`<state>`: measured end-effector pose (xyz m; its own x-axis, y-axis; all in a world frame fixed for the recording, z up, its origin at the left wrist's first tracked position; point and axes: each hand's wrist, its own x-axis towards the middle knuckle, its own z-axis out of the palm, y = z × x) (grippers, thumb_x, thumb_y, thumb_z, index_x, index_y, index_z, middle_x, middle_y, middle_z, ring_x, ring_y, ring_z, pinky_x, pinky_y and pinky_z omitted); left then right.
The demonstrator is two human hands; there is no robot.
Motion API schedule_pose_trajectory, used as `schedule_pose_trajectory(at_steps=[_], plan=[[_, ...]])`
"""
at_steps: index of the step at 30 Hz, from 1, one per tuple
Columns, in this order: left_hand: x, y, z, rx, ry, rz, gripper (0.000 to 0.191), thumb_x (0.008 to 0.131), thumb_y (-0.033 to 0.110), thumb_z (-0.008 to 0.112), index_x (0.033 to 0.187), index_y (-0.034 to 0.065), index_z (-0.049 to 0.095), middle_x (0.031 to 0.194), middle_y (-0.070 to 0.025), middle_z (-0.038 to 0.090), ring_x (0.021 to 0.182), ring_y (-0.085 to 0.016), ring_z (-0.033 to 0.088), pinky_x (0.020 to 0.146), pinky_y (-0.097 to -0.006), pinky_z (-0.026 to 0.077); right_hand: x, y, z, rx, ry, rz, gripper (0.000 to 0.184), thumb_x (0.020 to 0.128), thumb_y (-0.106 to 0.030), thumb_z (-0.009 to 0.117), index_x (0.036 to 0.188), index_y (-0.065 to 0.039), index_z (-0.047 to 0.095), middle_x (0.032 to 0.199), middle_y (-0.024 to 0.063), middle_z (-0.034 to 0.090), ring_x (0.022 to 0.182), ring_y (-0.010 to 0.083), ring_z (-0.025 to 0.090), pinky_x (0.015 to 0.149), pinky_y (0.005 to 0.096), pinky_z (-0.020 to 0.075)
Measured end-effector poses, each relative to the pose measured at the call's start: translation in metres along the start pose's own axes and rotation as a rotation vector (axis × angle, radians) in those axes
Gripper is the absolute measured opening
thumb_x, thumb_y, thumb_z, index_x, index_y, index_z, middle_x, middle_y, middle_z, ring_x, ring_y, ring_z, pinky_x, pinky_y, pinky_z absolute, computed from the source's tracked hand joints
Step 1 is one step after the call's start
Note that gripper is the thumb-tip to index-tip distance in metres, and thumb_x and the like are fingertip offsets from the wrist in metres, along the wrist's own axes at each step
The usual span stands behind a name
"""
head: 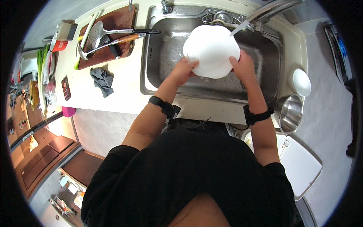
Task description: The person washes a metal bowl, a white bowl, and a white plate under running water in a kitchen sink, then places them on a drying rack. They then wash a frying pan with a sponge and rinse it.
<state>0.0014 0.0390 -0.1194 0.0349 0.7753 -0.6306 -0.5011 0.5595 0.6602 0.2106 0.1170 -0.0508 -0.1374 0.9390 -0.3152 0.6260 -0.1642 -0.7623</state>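
Observation:
A white plate with a wavy rim (211,51) is held over the stainless steel sink (167,68). My left hand (183,69) grips its lower left edge, thumb on the upper face. At the lower right edge, my right hand (244,66) has hold of it in the same way. Water (239,27) runs from the faucet (268,12) onto the plate's upper right part. The fingers under the plate are mostly hidden. Behind the plate, a wire rack (208,18) holding a metal strainer (223,17) sits at the sink's back wall.
Left of the sink, a slotted turner (95,35) and a ladle (99,49) lie across a wooden cutting board (123,20). A dark cloth (102,81) lies nearer. On the right edge stand a white bowl (301,82) and a steel bowl (290,113), above an open white bin lid (302,167).

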Motion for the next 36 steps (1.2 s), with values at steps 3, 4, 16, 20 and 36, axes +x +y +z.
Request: schedule_pose_trajectory(at_steps=[3, 4, 16, 20, 36], plan=[[0.005, -0.013, 0.02, 0.058, -0.075, -0.206, 0.041, 0.091, 0.017, 0.059, 0.125, -0.0012, 0.047, 0.114, -0.014, 0.06, 0.091, -0.025, 0.066, 0.065, -0.038, 0.061, -0.019, -0.005, -0.026, -0.445, 0.156, -0.196, 0.03, 0.082, -0.021, 0.055, 0.094, 0.006, 0.058, 0.082, 0.0225, 0.065, 0.079, 0.0333, 0.067, 0.07, 0.0439, 0.0516], [0.005, -0.015, 0.029, 0.105, -0.125, -0.242, 0.042, 0.09, 0.02, 0.06, 0.124, -0.0028, 0.047, 0.111, -0.0146, 0.06, 0.088, -0.025, 0.066, 0.058, -0.037, 0.061, -0.024, -0.004, -0.037, -0.484, 0.155, -0.135, 0.031, 0.081, -0.022, 0.055, 0.094, 0.006, 0.058, 0.083, 0.024, 0.064, 0.079, 0.0356, 0.066, 0.071, 0.0449, 0.0513], [-0.006, 0.0, 0.097, 0.561, -0.006, 0.529, 0.039, 0.093, 0.009, 0.049, 0.13, 0.0011, 0.037, 0.113, -0.0186, 0.058, 0.097, -0.027, 0.063, 0.078, -0.0361, 0.052, -0.046, 0.061, -0.022, 0.832, 0.501, 0.177, 0.026, 0.088, -0.01, 0.063, 0.11, 0.003, 0.059, 0.1, 0.0078, 0.065, 0.09, 0.0148, 0.059, 0.08, 0.0281, 0.0455], [-0.011, -0.008, 0.078, 0.644, 0.189, 0.567, 0.041, 0.091, 0.008, 0.051, 0.128, -0.0022, 0.038, 0.113, -0.0237, 0.058, 0.099, -0.034, 0.062, 0.086, -0.0404, 0.047, -0.027, 0.069, 0.017, 0.981, 0.488, 0.197, 0.028, 0.087, -0.005, 0.059, 0.114, 0.003, 0.056, 0.105, 0.0092, 0.063, 0.094, 0.0161, 0.059, 0.083, 0.0292, 0.0452], [-0.033, 0.003, 0.017, 0.363, 0.404, 0.704, 0.044, 0.094, 0.009, 0.049, 0.134, -0.0001, 0.032, 0.114, -0.0215, 0.057, 0.103, -0.03, 0.059, 0.089, -0.0377, 0.045, 0.037, 0.005, 0.068, 0.721, 0.13, 0.024, 0.033, 0.083, -0.014, 0.068, 0.112, 0.0, 0.06, 0.102, 0.0067, 0.066, 0.086, 0.0127, 0.061, 0.077, 0.0283, 0.0478]])
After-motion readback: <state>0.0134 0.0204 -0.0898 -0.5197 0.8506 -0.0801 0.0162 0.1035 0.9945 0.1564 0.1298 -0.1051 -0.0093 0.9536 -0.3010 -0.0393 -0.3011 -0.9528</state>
